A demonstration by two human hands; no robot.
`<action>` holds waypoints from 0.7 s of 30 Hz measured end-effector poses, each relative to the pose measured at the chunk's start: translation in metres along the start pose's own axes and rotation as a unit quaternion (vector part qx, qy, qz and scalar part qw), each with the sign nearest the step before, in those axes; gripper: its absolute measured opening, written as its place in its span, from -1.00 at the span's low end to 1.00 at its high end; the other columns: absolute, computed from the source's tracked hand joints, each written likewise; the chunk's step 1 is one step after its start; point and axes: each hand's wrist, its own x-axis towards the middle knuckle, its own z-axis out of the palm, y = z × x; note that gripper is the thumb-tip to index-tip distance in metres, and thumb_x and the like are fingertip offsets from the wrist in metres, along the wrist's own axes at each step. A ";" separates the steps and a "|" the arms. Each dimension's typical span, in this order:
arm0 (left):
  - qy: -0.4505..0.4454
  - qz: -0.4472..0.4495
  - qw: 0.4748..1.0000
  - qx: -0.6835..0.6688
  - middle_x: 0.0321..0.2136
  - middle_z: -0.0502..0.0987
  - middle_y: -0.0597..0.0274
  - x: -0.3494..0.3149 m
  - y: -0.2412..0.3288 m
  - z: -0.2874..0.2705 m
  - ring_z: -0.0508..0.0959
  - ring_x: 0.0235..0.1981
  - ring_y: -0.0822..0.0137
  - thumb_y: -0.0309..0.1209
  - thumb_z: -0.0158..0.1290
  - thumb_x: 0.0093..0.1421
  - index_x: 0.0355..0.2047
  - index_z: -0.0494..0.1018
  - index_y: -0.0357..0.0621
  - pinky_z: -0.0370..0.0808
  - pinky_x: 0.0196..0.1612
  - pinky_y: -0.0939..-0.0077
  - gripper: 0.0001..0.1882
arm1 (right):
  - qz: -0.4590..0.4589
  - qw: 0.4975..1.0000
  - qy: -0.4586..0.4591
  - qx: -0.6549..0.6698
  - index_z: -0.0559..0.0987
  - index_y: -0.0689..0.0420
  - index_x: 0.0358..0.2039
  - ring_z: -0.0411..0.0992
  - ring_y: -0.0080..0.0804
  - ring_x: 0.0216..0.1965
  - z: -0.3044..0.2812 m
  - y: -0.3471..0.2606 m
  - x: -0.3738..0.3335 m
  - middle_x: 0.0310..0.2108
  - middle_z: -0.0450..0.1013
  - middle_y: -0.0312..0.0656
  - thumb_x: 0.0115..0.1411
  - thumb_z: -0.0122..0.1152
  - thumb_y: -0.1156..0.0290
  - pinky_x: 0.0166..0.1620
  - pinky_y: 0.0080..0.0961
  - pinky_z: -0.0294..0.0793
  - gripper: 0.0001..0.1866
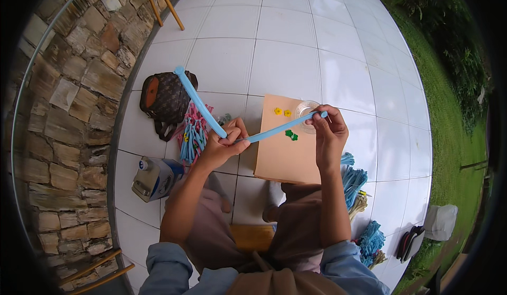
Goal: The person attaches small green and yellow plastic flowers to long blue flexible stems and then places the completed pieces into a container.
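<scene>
Between my hands stretches a light-blue strap (203,105) with round knobs at its two ends, shaped like a flip-flop strap. My left hand (224,146) pinches it at its middle, where it bends into a V; one arm of it points up and left. Near the other end, the thumb and fingers of my right hand (331,127) close on it. Below this end lies a brown cardboard sheet (285,160). On it are small yellow flowers (282,111), green flowers (291,135) and a clear round container (304,110), partly hidden by my right hand and the strap.
Left of my hands, a pile of pink and blue straps (193,136) lies beside a brown patterned backpack (168,99). A jug-like container (157,179) stands nearer. Blue strap bundles (355,184) lie right of my right forearm, with a dark flat item (410,243) and a white bag (440,222) beyond.
</scene>
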 end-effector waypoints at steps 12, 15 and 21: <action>0.075 -0.060 0.995 -0.018 -0.61 0.22 0.38 -0.003 0.008 0.002 0.26 -0.49 0.57 -0.60 0.03 -0.05 -0.76 -0.07 -0.04 0.20 -0.40 0.65 -0.55 | 0.031 0.999 0.036 0.016 0.43 0.28 -0.21 0.39 -0.49 -0.39 0.008 0.018 0.003 -0.37 0.37 -0.21 0.06 0.01 0.63 -0.22 -0.60 0.43 -0.77; 0.114 -0.061 0.991 -0.018 -0.60 0.22 0.39 0.000 -0.007 0.001 0.20 -0.53 0.59 -0.59 0.02 -0.03 -0.75 -0.04 -0.05 0.15 -0.44 0.68 -0.58 | 0.053 0.998 0.029 0.020 0.42 0.28 -0.17 0.39 -0.47 -0.35 -0.001 0.016 -0.001 -0.35 0.35 -0.23 0.07 0.02 0.58 -0.24 -0.59 0.44 -0.74; 0.184 -0.084 0.979 -0.021 -0.58 0.33 0.31 0.021 -0.027 0.015 0.28 -0.50 0.56 -0.55 0.04 0.00 -0.74 -0.01 -0.09 0.25 -0.39 0.67 -0.59 | 0.079 0.848 -0.054 -0.521 0.51 0.21 -0.33 0.44 -0.40 -0.51 -0.089 0.065 -0.001 -0.50 0.45 -0.13 0.00 0.05 0.55 -0.39 -0.55 0.43 -0.82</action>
